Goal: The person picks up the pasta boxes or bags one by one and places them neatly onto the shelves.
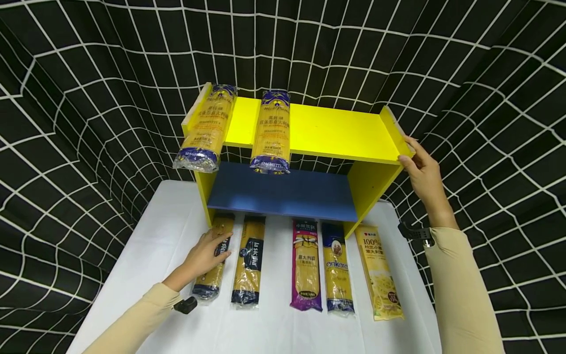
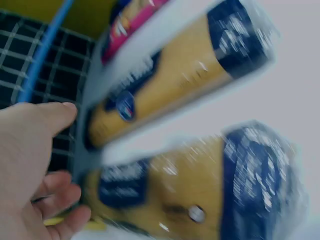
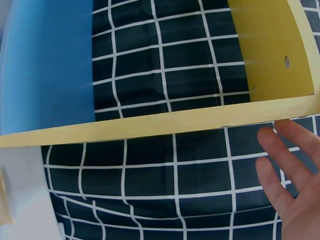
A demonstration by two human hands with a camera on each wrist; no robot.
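Note:
My left hand (image 1: pixel 205 255) lies over the leftmost spaghetti pack (image 1: pixel 209 282), its fingers reaching across the dark label without curling round it. In the left wrist view, the thumb and fingers (image 2: pixel 65 200) are at the pack's far end, and the pack (image 2: pixel 185 185) is blurred. My right hand (image 1: pixel 424 174) grips the upper right corner of the yellow shelf unit (image 1: pixel 340 130), thumb at the front edge. From the right wrist, the fingers (image 3: pixel 280 170) show along the outer side of the panel. Two blue-and-yellow spaghetti packs, one at the left end (image 1: pixel 207 128) and another (image 1: pixel 271 130) beside it, lie on the top board.
A second dark-labelled spaghetti pack (image 1: pixel 249 263), a purple-edged pack (image 1: pixel 306 265), a blue-ended pack (image 1: pixel 337 270) and a yellow pasta pack (image 1: pixel 379 273) lie in a row on the white table (image 1: pixel 274 329). Above them runs the unit's blue lower board (image 1: pixel 283 194). Black gridded cloth surrounds everything.

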